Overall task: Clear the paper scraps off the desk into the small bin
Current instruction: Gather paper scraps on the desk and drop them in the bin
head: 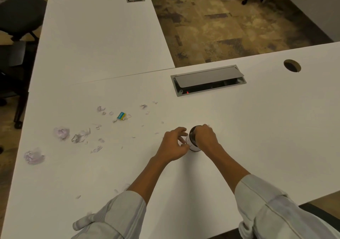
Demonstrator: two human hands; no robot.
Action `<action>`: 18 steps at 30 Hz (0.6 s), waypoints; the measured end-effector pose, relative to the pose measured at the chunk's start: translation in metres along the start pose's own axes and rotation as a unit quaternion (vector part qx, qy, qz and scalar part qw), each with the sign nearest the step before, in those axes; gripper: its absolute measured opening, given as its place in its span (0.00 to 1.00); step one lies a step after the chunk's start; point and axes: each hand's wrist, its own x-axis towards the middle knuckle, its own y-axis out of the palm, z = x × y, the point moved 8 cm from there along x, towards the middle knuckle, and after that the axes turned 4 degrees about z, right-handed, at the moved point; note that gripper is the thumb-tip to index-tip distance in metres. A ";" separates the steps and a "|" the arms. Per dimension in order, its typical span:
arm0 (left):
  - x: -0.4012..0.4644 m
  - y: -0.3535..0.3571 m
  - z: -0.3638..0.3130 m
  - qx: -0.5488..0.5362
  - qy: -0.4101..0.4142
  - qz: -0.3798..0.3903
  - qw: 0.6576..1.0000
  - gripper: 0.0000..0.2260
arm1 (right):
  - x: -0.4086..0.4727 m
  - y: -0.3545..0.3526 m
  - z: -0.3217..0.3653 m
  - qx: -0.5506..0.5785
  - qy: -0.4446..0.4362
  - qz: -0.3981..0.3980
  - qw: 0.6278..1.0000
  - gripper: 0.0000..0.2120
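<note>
Small bin (193,143) stands on desk (184,183), between both hands. Left hand (172,146) fingers curled against its side; right hand (206,136) bunched over its rim. Paper scraps (81,137) scattered well left of left hand.

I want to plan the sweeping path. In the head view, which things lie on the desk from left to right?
Crumpled paper ball → second crumpled ball → torn scrap pile → blue and yellow scrap → left hand → small bin → right hand → round cable hole.
</note>
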 end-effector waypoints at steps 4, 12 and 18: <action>-0.005 -0.013 0.009 -0.001 0.002 -0.028 1.000 0.22 | -0.011 -0.024 -0.015 0.095 -0.024 -0.085 0.992 0.05; -0.013 -0.028 0.035 0.004 -0.014 -0.058 0.998 0.14 | 0.013 -0.066 -0.122 0.326 0.041 -0.172 0.929 0.08; -0.026 -0.029 0.061 0.035 -0.039 -0.049 0.997 0.14 | 0.052 0.008 -0.072 0.048 -0.112 -0.005 0.993 0.24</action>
